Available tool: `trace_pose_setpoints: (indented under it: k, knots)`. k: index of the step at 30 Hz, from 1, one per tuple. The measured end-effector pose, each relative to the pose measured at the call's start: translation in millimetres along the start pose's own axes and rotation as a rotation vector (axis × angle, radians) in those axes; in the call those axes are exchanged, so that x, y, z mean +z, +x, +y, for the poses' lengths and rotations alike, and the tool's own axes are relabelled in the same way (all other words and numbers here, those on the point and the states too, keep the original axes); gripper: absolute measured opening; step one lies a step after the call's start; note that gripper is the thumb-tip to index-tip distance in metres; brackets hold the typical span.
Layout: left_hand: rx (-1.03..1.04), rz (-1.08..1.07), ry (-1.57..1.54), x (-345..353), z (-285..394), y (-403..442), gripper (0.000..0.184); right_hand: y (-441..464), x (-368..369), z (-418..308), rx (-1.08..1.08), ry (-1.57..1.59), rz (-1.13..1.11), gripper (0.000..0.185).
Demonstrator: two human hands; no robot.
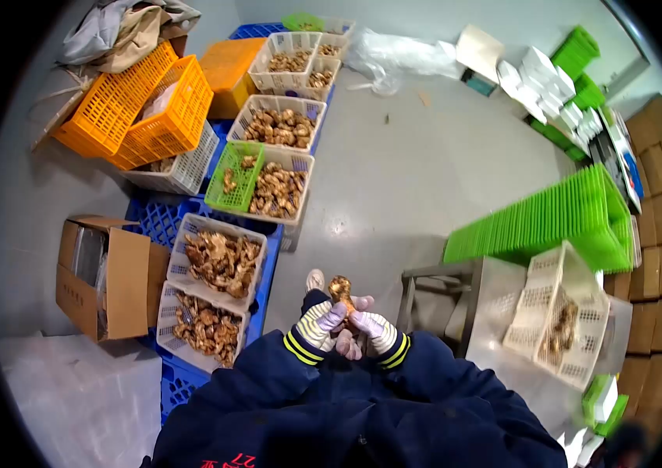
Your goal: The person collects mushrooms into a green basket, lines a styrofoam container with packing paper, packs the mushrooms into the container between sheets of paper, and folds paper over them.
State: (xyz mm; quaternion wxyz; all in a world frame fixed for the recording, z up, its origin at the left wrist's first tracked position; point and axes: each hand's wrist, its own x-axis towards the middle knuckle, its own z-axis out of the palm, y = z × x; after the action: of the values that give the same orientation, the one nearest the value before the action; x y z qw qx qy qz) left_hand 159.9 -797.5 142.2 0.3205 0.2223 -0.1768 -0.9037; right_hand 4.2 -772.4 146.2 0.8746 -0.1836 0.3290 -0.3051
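Grey floor (393,171) separates blue pallets (157,220), lined with baskets (247,301) of mushrooms, from a bench (493,300) carrying a white basket (532,306). Near the person's waist, the gloved left hand (320,323) and right hand (371,327), both partly curled, hold one brown mushroom (340,289) between them.

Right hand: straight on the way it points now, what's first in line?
The mushroom: the right hand seems to touch its lower end already. Next, probably the left hand, though depth is unclear.
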Motion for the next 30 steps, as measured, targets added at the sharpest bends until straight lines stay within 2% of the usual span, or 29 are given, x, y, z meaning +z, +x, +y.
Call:
trace_pose_setpoints:
  k: [2, 3, 5, 7, 9, 11, 14, 15, 16, 17, 18, 19, 20, 22, 23, 25, 27, 28, 29, 30]
  knots:
    - [0.007, -0.005, 0.046, -10.2, 39.0, 34.5, 0.056, 32.4, -9.8, -34.7, -0.042, -0.090, 0.075, 0.045]
    - [-0.015, -0.013, 0.035, -10.4, 58.1, 51.0, 0.056, 52.1, -14.3, -52.2, -0.031, 0.046, 0.078, 0.043]
    - [-0.016, 0.016, 0.066, -13.0, 90.1, 82.3, 0.052, 78.0, -23.3, -77.0, -0.100, 0.117, 0.117, 0.037]
    - [-0.019, 0.086, 0.076, -11.3, 116.3, 107.1, 0.049, 97.2, -29.1, -101.4, -0.106, 0.258, 0.063, 0.029]
    - [-0.063, 0.021, 0.068, -24.9, 134.6, 137.2, 0.049, 112.5, -37.4, -128.7, -0.072, 0.378, 0.067, 0.026]
    - [0.000, 0.116, 0.066, -37.7, 137.3, 163.3, 0.050, 134.5, -58.2, -139.4, -0.120, 0.408, 0.116, 0.025]
    - [0.024, 0.184, 0.051, -60.5, 143.2, 193.9, 0.059, 169.4, -84.3, -168.5, -0.010, 0.415, 0.004, 0.028]
    - [0.048, 0.199, 0.056, -78.0, 138.4, 206.2, 0.062, 187.9, -88.8, -169.0, -0.111, 0.383, 0.059, 0.030]
    - [0.072, 0.210, -0.027, -83.1, 136.9, 213.8, 0.068, 203.8, -97.6, -171.8, -0.050, 0.372, 0.080, 0.032]
    - [0.111, 0.176, -0.137, -90.0, 137.3, 217.1, 0.062, 218.2, -106.9, -172.2, 0.009, 0.368, 0.107, 0.033]
    - [0.095, 0.231, -0.138, -110.7, 132.2, 218.2, 0.061, 229.5, -125.9, -178.6, 0.070, 0.245, -0.093, 0.035]
    - [0.075, 0.285, -0.142, -123.1, 133.0, 218.5, 0.060, 243.7, -122.4, -194.3, 0.134, 0.093, -0.096, 0.037]
    - [0.137, 0.395, -0.205, -130.2, 126.4, 219.1, 0.057, 257.4, -134.2, -191.0, 0.276, -0.009, -0.094, 0.039]
    - [0.290, 0.430, -0.290, -180.5, 110.6, 226.8, 0.052, 298.3, -151.7, -187.8, 0.532, -0.217, -0.071, 0.045]
    - [0.272, 0.609, -0.367, -201.7, 101.5, 228.2, 0.048, 320.2, -157.6, -192.1, 0.686, -0.365, -0.007, 0.037]
    - [0.256, 0.980, -0.511, -239.3, 90.4, 232.2, 0.039, 370.2, -201.7, -166.6, 0.777, -0.410, -0.098, 0.029]
    - [0.125, 1.030, -0.514, -295.7, 57.9, 225.5, 0.046, 409.8, -232.5, -134.8, 0.523, -0.724, 0.000, 0.028]
    - [0.060, 1.124, -0.421, -297.1, 70.2, 225.4, 0.051, 436.7, -258.0, -108.0, 0.362, -0.807, 0.046, 0.024]
    - [0.085, 1.160, -0.414, -309.1, 64.3, 225.1, 0.052, 464.3, -282.0, -84.9, 0.197, -0.889, 0.093, 0.020]
    - [0.025, 1.187, -0.336, -321.6, 57.8, 225.6, 0.047, 496.1, -296.7, -77.0, 0.203, -1.099, 0.169, 0.021]
